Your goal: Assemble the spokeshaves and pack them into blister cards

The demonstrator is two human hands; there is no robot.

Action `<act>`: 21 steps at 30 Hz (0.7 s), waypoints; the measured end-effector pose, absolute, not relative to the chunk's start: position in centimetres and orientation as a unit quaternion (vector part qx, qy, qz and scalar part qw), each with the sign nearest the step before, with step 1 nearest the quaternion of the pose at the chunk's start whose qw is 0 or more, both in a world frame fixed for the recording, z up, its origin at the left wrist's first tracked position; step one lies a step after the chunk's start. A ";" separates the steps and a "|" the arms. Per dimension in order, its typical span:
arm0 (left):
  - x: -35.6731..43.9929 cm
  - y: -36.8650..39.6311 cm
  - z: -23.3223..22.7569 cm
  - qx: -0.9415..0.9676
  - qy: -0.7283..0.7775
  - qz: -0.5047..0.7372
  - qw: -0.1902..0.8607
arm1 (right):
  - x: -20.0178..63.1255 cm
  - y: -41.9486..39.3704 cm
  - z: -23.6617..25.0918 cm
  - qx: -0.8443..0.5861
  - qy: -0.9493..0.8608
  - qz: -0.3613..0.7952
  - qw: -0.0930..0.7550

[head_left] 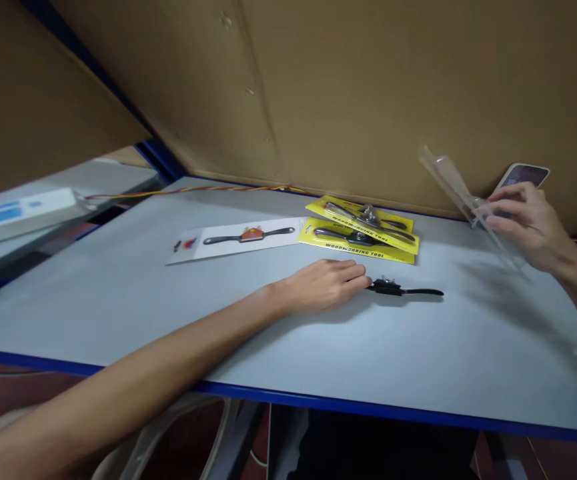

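Note:
My left hand (325, 285) is closed on one handle of a black spokeshave (391, 288), which lies low over the grey table top; its other handle points right. Raised at the right, my right hand (525, 223) pinches a clear plastic blister shell (451, 180), slightly blurred. Behind the spokeshave, two yellow "woodworking tool" packs (368, 250) overlap, each with a spokeshave under clear plastic. To their left lies a white card (248, 239) printed with a picture of a spokeshave.
A phone (523, 175) leans against the cardboard wall (343, 100) behind my right hand. Red and yellow twisted wires (193, 190) run along the table's back edge to a white power strip (23, 213) at the left. The table (288, 360) has a blue front edge.

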State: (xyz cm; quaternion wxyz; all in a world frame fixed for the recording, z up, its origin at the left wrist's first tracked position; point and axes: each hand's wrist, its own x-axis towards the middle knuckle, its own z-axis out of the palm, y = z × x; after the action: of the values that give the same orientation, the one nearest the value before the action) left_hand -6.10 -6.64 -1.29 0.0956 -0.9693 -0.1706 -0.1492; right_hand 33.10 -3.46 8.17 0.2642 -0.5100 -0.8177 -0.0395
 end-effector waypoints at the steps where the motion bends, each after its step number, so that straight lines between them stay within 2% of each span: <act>1: -6.2 -6.7 -1.3 -0.968 -0.166 -0.161 0.101 | 31.8 -4.2 8.2 -0.487 -0.831 -0.009 0.268; 5: -6.6 -6.7 -1.0 -0.962 -0.156 -0.203 0.096 | 26.7 -6.8 6.6 -0.430 -0.858 0.133 0.245; 10: -7.3 -6.8 0.0 -0.945 -0.211 -0.228 0.102 | 23.9 -8.3 5.6 -0.405 -0.845 0.327 0.122; 14: -7.5 -7.0 0.7 -0.894 -0.258 -0.352 0.101 | 23.4 -8.8 6.3 -0.362 -0.766 0.526 0.073; 17: -7.5 -6.8 1.1 -0.845 -0.314 -0.420 0.103 | 22.8 -9.3 5.1 -0.362 -0.694 0.619 0.057; 21: -9.6 -4.6 1.9 -0.757 -0.424 -0.485 0.113 | 22.4 -9.3 2.0 -0.397 -0.574 0.712 0.077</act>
State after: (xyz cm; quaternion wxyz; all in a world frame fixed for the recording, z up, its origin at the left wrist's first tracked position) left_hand -9.61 -4.60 1.88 0.1127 -0.7567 -0.4238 -0.4849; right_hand 22.39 -9.33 1.97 0.0772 -0.3967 -0.5743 0.7120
